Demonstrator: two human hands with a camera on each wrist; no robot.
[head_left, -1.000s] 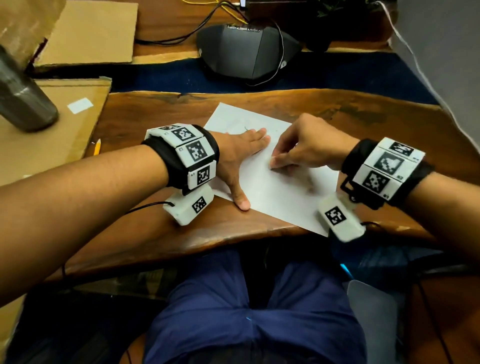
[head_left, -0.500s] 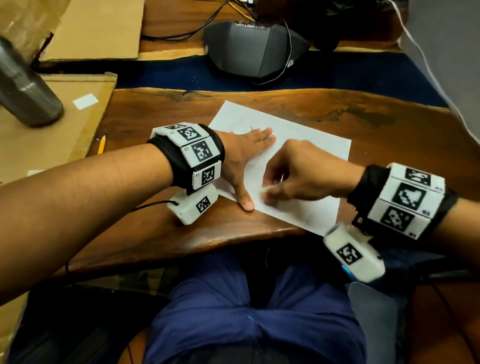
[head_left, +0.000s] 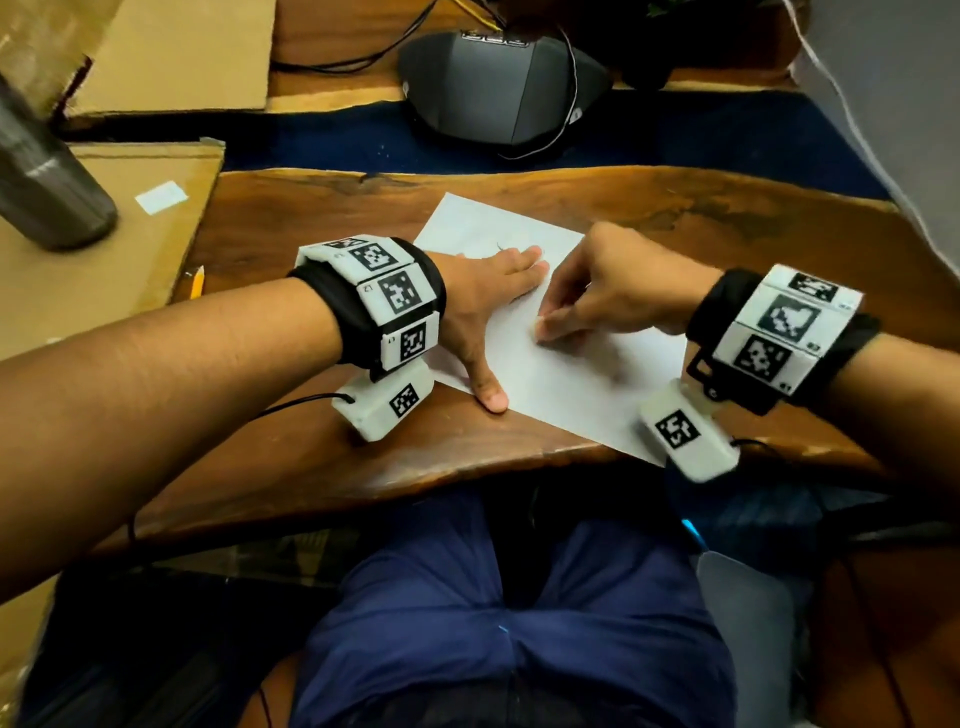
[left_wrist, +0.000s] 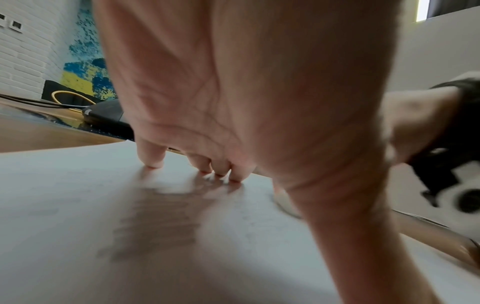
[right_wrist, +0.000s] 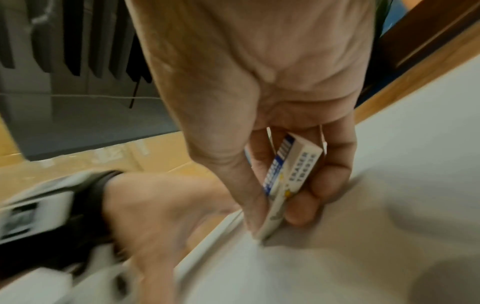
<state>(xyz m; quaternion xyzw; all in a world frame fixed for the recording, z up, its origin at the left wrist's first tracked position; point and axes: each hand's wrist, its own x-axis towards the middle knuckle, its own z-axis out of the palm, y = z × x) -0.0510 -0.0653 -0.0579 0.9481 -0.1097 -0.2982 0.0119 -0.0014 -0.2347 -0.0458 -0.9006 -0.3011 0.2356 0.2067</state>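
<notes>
Right hand (head_left: 613, 291) slid farther up, pinching eraser (right_wrist: 293, 174) on paper (head_left: 571, 395); left hand (head_left: 488, 306) presses flat.

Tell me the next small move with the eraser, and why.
Likely a short, light rub stroke toward the mark. The right hand pinches the eraser, its end on the paper; the left hand lies flat on it, pinning it.

Pins white paper sheet (head_left: 571, 395) to brown wooden tabletop (head_left: 311, 218) with left hand (head_left: 488, 301), fingers straight. Pinches small pale blurred item (head_left: 540, 327) against sheet with right hand (head_left: 608, 291).
</notes>
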